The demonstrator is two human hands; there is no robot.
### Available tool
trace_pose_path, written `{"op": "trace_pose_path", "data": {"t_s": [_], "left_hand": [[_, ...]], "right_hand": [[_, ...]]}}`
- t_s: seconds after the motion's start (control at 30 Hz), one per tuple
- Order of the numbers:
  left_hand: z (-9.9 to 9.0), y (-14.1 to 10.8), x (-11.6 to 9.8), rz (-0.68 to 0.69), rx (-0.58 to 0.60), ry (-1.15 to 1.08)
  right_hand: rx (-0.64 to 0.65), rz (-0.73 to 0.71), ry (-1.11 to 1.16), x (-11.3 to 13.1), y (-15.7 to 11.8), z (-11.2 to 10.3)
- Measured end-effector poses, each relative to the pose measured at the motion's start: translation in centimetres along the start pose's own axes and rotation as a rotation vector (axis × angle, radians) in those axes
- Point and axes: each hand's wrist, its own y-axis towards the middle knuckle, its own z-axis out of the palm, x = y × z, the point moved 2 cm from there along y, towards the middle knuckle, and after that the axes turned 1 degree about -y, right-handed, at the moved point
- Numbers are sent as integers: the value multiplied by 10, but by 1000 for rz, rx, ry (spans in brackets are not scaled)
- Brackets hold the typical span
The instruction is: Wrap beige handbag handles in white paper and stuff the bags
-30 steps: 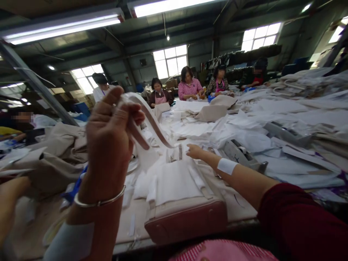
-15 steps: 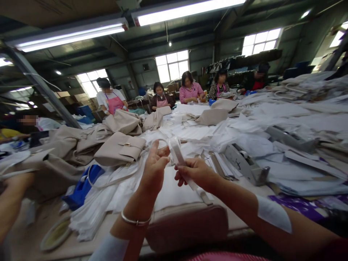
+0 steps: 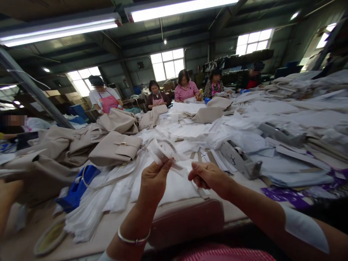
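My left hand (image 3: 154, 181) pinches a looped bag strap (image 3: 161, 153) partly covered in white wrapping, raised above the table. Just to its right, my right hand (image 3: 208, 177) is closed, its thumb pressed on curled fingers; whatever may be in them is hidden. Below both hands lies a beige bag (image 3: 190, 219), its side facing me, with white sheets (image 3: 170, 186) over its top. A thin pale strip of strap lies at the bag's upper right edge, under my right hand.
A blue tape dispenser (image 3: 77, 188) and a stack of white strips (image 3: 89, 214) stand left. Another beige bag (image 3: 115, 148) lies beyond. To the right is a grey tape dispenser (image 3: 240, 159). Another person's blurred hand (image 3: 9, 203) shows at far left. Several co-workers sit or stand across.
The strap has gone from my right hand's grip to my left hand's pinch. My left fingers have closed. My right hand has drawn away to the right. The view has shifted slightly.
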Motion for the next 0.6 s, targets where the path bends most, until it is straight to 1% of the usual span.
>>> {"op": "trace_pose_path", "data": {"t_s": [0.03,0.07,0.1,0.13,0.17,0.2,0.23,0.3,0.37,0.43,0.47,0.53,0.6], "left_hand": [[3,-4,-1,47,25,-1],[6,-8,-2,82,65,8],[9,-13,-2,106,114,34],[12,-17,-2,123,162,73],[13,-21,-1,129,205,114],[12,-24,-1,126,238,147],[11,-26,0,111,257,168],[7,-27,1,43,267,174],[3,-26,4,-43,241,157],[2,-26,8,-116,178,158],[3,-26,10,-148,139,158],[5,-26,14,-217,70,116],[5,-24,21,-320,46,26]], "right_hand": [[93,130,133,-3,1,4],[160,216,270,-5,2,9],[188,252,391,-6,4,14],[181,244,478,-6,7,18],[148,209,516,-6,10,21],[99,158,493,-6,13,23],[47,101,410,-5,16,23],[-31,-34,145,-1,19,22],[-31,-195,-100,3,19,21],[3,-342,-291,4,17,20],[-8,-415,-396,4,15,20],[-100,-577,-667,2,11,19],[-206,-736,-941,-1,9,19]]}}
